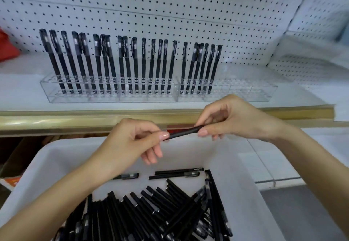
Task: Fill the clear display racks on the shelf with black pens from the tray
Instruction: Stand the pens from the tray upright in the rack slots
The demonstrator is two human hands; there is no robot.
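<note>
One black pen [184, 132] is held level between both hands above the tray's far rim. My left hand [135, 142] pinches its left end with thumb and fingers. My right hand [229, 116] pinches its right end. Below them a white tray [243, 193] holds a heap of several black pens [156, 214]. On the shelf stand clear display racks [245, 94] side by side. Several black pens [128, 64] stand upright in the left rack and the left part of the right one. The right rack's right portion has bare holes.
White pegboard [170, 10] backs the shelf. A gold-coloured strip [75, 119] runs along the shelf's front edge. Something red [7, 47] sits at the far left of the shelf. A white tiled surface [273, 163] lies right of the tray.
</note>
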